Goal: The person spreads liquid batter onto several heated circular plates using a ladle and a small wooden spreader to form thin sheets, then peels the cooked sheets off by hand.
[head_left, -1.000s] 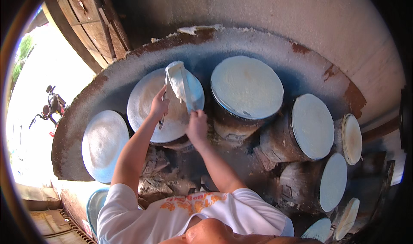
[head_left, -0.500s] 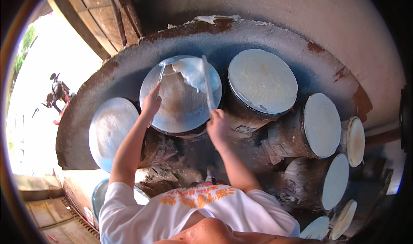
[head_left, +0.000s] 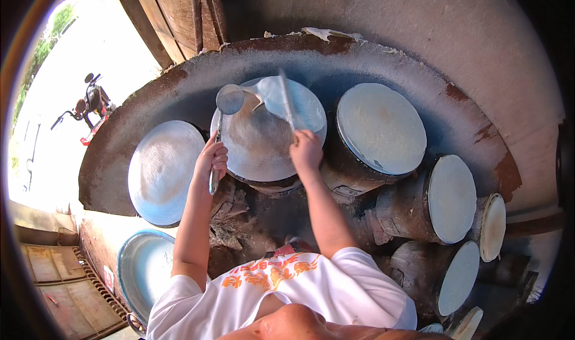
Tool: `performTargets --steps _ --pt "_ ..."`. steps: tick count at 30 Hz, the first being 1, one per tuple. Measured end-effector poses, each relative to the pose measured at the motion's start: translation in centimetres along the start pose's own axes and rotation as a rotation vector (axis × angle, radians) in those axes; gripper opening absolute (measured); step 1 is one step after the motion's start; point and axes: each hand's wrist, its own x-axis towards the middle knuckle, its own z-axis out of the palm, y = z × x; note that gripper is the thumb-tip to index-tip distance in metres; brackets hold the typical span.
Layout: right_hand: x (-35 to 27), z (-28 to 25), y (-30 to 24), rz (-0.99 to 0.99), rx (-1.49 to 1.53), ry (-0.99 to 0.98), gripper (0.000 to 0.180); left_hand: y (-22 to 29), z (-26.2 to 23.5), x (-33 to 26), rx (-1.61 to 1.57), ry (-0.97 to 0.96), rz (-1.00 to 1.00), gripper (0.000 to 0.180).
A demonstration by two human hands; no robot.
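My left hand [head_left: 212, 156] is closed round the handle of a metal ladle [head_left: 230, 100], whose round bowl sits over the left edge of a round griddle [head_left: 260, 151]. My right hand [head_left: 306, 151] grips a long flat spreading stick [head_left: 288, 103], blurred by motion at its far end. Wet white batter [head_left: 272, 96] covers the far right part of the griddle, under and beside the stick. Bare grey-brown metal shows on the nearer part.
To the left stands a bare round griddle [head_left: 166, 172]. Right of me, a griddle coated in pale batter [head_left: 381, 129] and several more coated ones curve round on dark stoves. A wide basin [head_left: 126, 268] with whitish contents stands lower left. A curved wall rim [head_left: 413, 70] runs behind.
The ladle has swung upright, its bowl lifting from the batter toward the griddle's left edge. The stick has stayed at the batter, which now spreads further right. The whole view has shifted.
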Motion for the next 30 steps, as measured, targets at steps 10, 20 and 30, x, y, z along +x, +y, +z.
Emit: performTargets --steps 10,20,30 --pt "5.4 3.0 1.8 -0.302 0.165 -0.156 0.007 -4.8 4.8 -2.6 -0.782 -0.519 0.002 0.016" --pt "9.1 -2.8 5.8 -0.621 0.181 -0.329 0.010 -8.3 11.3 -6.9 -0.461 -0.258 0.362 0.053" --pt "11.4 1.1 6.0 -0.634 0.281 -0.770 0.018 -10.0 12.5 -6.0 0.018 0.320 0.505 0.059"
